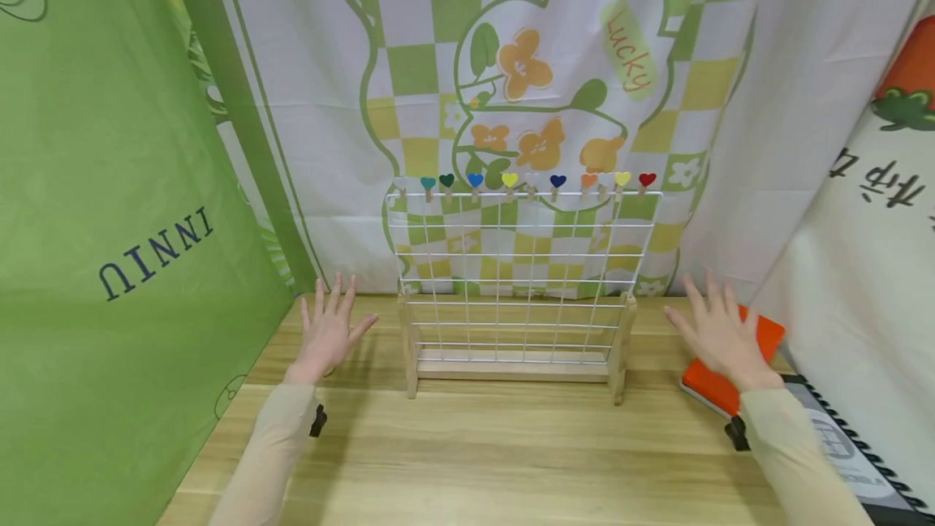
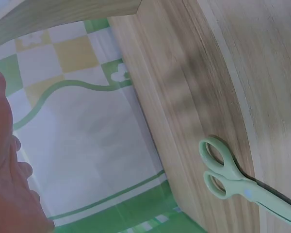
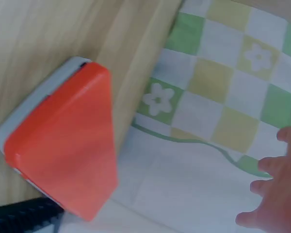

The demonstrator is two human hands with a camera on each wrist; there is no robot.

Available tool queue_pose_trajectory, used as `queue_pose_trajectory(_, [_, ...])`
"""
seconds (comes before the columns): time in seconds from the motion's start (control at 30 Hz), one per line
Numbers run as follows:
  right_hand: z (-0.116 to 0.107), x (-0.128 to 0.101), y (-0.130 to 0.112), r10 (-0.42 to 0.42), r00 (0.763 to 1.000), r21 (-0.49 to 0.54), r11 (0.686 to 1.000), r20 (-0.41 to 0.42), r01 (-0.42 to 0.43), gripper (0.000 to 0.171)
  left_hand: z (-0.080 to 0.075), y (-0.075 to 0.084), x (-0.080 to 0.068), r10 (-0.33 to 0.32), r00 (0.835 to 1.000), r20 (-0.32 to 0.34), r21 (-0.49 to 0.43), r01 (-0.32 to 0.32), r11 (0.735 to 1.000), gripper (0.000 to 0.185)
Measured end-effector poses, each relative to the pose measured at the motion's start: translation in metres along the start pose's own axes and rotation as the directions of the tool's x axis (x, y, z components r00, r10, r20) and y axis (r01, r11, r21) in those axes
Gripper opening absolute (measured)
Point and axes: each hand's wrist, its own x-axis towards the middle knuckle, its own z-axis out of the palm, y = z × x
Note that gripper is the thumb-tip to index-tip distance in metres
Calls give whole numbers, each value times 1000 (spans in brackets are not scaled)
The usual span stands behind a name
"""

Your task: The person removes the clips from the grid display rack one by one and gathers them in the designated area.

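Observation:
A white wire grid (image 1: 520,274) stands upright in a wooden stand (image 1: 511,368) at the middle of the wooden table (image 1: 467,453). A row of small wooden clips with coloured hearts (image 1: 509,180) is pinned along its top wire. My left hand (image 1: 329,329) hovers left of the stand, fingers spread and straight, holding nothing. Pale green scissors (image 2: 242,182) lie on the table below this hand. My right hand (image 1: 719,333) is raised right of the stand, fingers spread, above an orange book (image 1: 719,384) (image 3: 63,155). It holds nothing.
Patterned cloth (image 1: 526,88) hangs behind the table, with a green curtain (image 1: 109,226) at the left and a white one (image 1: 869,266) at the right. A spiral notebook (image 1: 847,453) lies at the right edge beside the orange book.

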Motion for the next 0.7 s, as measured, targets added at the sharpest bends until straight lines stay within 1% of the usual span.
queue_pose_trajectory(0.13, [-14, 0, -5, -31, 996, 66, 997, -82, 37, 76, 1, 1, 0, 20, 1000, -3, -14, -20, 1000, 85])
queue_pose_trajectory(0.23, [-29, 1, -11, -73, 986, 127, 988, -147, 92, 71, 2, 3, 0, 54, 998, -13, -33, -54, 998, 85])
queue_pose_trajectory(0.3, [-39, 2, -16, -107, 975, 175, 974, -194, 141, 68, 3, 5, 1, 81, 997, -19, -57, -82, 995, 85])
queue_pose_trajectory(0.4, [-55, 6, -26, -158, 947, 256, 938, -279, 232, 62, 5, 9, 1, 121, 992, -27, -99, -124, 987, 84])
queue_pose_trajectory(0.47, [-67, 11, -34, -184, 924, 310, 905, -336, 292, 58, 7, 12, 2, 146, 989, -31, -132, -148, 980, 83])
queue_pose_trajectory(0.57, [-87, 17, -49, -201, 885, 351, 863, -421, 363, 53, 12, 15, 3, 176, 984, -29, -211, -178, 961, 83])
queue_pose_trajectory(0.63, [-100, 21, -60, -200, 860, 351, 851, -469, 389, 50, 14, 17, 3, 187, 982, -17, -273, -184, 944, 84])
queue_pose_trajectory(0.7, [-114, 24, -72, -194, 842, 362, 838, -504, 409, 48, 17, 19, 3, 194, 981, 0, -335, -183, 924, 85])
